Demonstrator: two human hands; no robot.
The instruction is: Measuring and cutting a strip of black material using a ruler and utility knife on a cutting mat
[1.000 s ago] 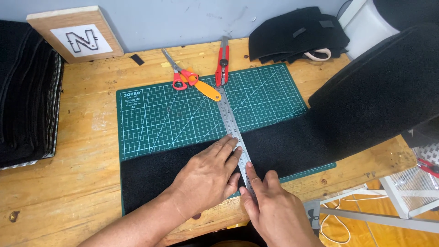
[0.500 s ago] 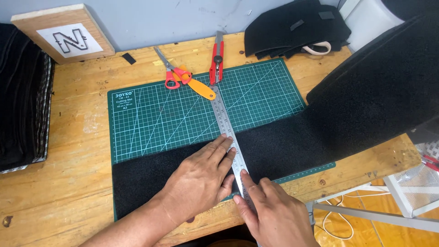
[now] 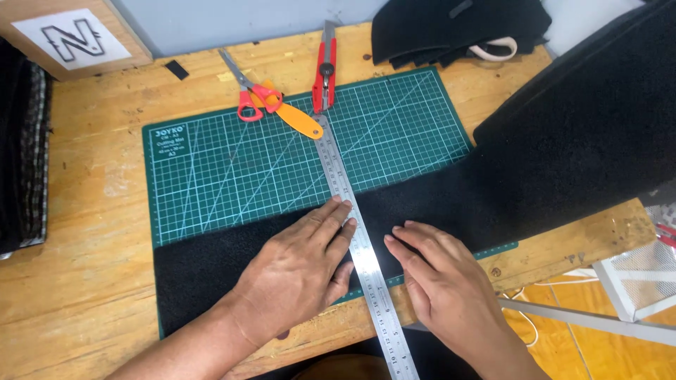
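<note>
A long steel ruler (image 3: 336,163) lies lengthwise across a green cutting mat (image 3: 232,169) and over a strip of black felt-like fabric (image 3: 493,190). My left hand (image 3: 299,271) rests flat on the fabric just left of the ruler, fingertips against its edge. My right hand (image 3: 440,285) lies flat on the fabric to the right of the ruler, fingers spread, holding nothing. The fabric runs off the table's right side in a broad black sheet.
Red-handled scissors (image 3: 248,95), an orange-handled tool (image 3: 299,121) and a red utility knife (image 3: 324,70) lie at the mat's far edge. A wooden block with a letter sign (image 3: 70,35) stands far left, black folded cloth (image 3: 21,141) at left, a black bag (image 3: 458,28) at the back.
My right hand has moved off the ruler's near end to the fabric on its right. The left hand stays pressed beside the ruler. The view has shifted closer.
</note>
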